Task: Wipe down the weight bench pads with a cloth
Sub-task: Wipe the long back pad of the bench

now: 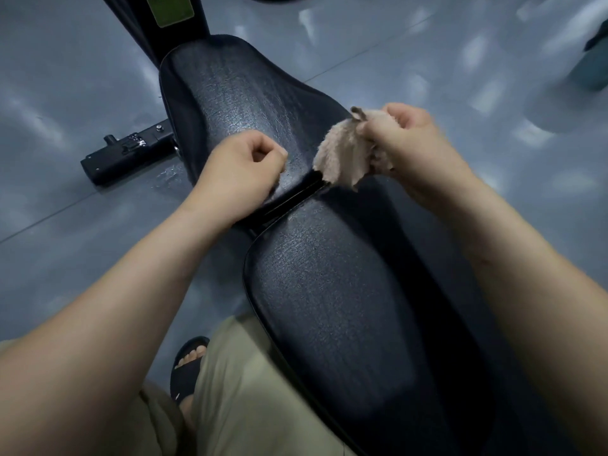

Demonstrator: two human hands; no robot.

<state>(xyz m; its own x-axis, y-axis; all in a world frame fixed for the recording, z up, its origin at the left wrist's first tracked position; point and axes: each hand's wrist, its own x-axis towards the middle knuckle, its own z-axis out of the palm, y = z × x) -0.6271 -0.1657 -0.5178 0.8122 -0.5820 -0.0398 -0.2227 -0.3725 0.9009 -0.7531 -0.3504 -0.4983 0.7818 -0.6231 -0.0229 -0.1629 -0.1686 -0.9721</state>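
one illegible green label (169,9) beyond cloth (342,156) and pads (237,93)

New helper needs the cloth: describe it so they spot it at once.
Find the black bench on the grey floor. By the gap between its pads, the right hand grips the cloth. It alone is pale and fluffy.

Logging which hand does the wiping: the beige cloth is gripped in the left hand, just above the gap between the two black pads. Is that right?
Not quite: the head view shows the right hand gripping the beige cloth, just above the gap between the two black pads. The left hand is curled and holds nothing.
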